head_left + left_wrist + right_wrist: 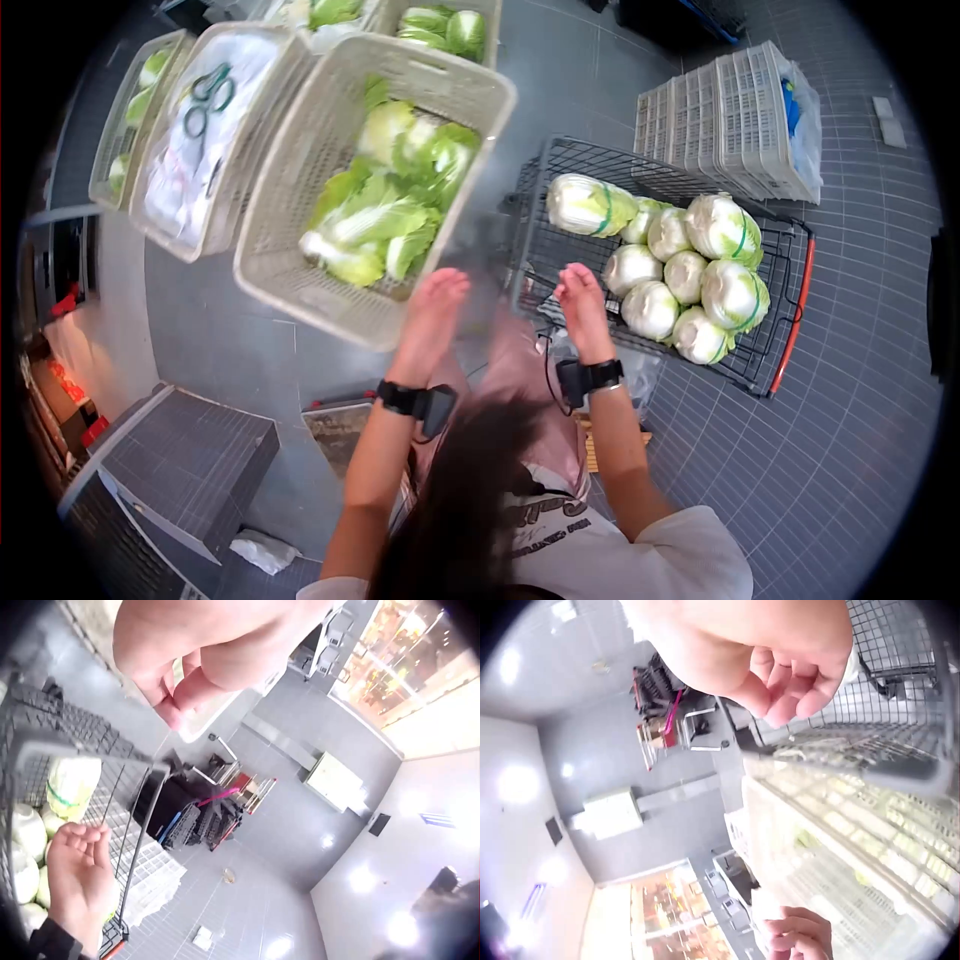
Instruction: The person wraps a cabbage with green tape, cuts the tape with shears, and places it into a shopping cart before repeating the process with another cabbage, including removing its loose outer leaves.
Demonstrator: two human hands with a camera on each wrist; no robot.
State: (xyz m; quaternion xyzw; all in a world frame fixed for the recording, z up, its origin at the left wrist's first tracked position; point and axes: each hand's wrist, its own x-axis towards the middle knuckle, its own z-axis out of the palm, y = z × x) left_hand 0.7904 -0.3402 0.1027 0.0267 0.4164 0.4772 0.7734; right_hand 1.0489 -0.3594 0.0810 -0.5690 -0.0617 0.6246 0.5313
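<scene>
My left hand [430, 318] is held up beside the near right corner of a large pale plastic crate [290, 265], with nothing in its fingers. Loose green cabbage leaves [385, 215] lie in that crate. Near the left edge of a black wire shopping cart [560, 270] is my right hand [586, 312], its fingers loosely bent and holding nothing. Several whole napa cabbages [650, 310] fill much of the cart, some with green bands around them. The right wrist view shows the curled fingertips of the right hand [757, 660] close over the cart's rim.
Another crate [190, 225] holds white plastic and green-handled scissors [210, 98]. Crates with more cabbages [450, 30] stand behind. Stacked white crates [720, 120] are beyond the cart, whose red handle [795, 315] is at right. A grey tiled box [180, 455] stands at lower left.
</scene>
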